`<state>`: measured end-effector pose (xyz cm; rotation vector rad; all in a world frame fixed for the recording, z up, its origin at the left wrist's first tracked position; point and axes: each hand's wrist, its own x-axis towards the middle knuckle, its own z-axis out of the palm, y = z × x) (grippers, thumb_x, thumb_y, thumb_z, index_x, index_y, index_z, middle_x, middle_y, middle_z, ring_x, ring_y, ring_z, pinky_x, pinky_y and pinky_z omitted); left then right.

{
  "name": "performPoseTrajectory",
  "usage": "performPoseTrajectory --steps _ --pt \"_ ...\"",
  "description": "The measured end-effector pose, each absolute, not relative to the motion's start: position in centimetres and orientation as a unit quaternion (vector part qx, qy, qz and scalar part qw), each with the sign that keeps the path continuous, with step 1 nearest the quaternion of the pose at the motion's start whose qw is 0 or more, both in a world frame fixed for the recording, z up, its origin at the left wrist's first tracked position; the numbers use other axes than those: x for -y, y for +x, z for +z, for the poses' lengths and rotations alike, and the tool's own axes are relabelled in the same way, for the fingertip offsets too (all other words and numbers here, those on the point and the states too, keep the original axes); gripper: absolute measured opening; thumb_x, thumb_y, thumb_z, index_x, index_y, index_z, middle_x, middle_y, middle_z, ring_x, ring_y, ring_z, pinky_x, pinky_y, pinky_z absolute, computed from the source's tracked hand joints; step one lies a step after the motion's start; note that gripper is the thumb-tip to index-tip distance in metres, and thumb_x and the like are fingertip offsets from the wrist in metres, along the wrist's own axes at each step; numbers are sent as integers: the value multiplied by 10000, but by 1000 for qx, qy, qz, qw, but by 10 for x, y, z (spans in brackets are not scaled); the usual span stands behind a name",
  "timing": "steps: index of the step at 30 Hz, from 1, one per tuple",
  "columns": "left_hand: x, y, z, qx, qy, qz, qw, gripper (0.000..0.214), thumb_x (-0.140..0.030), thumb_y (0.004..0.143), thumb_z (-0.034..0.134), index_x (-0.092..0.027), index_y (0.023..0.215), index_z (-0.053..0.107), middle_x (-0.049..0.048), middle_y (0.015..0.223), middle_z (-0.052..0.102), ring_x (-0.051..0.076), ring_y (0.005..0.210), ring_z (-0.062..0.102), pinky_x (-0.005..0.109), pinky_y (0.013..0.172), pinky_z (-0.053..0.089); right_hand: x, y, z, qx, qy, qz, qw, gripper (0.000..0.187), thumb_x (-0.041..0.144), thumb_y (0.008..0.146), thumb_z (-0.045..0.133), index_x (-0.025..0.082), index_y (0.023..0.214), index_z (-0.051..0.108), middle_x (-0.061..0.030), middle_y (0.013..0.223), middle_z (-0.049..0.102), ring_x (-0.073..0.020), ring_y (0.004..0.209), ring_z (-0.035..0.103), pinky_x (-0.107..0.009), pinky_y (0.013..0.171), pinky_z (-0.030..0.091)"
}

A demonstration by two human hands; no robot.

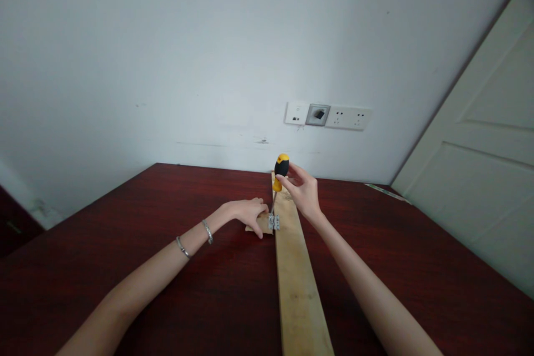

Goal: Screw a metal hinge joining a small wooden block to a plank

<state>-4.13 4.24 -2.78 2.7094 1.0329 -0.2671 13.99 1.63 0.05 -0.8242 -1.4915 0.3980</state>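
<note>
A yellow and black screwdriver (282,168) stands nearly upright in my right hand (305,191), its handle pinched between thumb and fingers. The shaft points down to a silver metal hinge (273,222), where the tip's exact contact is too small to make out. One hinge leaf lies on a long wooden plank (294,267), the other on a small wooden piece (264,225) butted against the plank's left side. My left hand (251,213) grips that small piece, thumb at the near edge and fingers at the far one.
The dark red tabletop (200,300) reaches back to a white wall (187,55). Sockets and a switch plate (348,118) sit on the wall behind the plank. A thin pale strip (387,193) lies at the table's right back edge, near a white panelled door (479,139).
</note>
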Motion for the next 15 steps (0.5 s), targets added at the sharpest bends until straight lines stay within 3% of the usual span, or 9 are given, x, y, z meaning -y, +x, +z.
performPoseTrajectory --steps 15 --pt "-43 -42 -30 -349 925 -90 122 830 -649 529 698 -172 1179 500 122 1167 475 277 994 517 341 829 431 -18 140 -2 665 -353 179 633 511 419 728 668 157 1162 606 -107 1094 649 -199 808 650 -353 745 551"
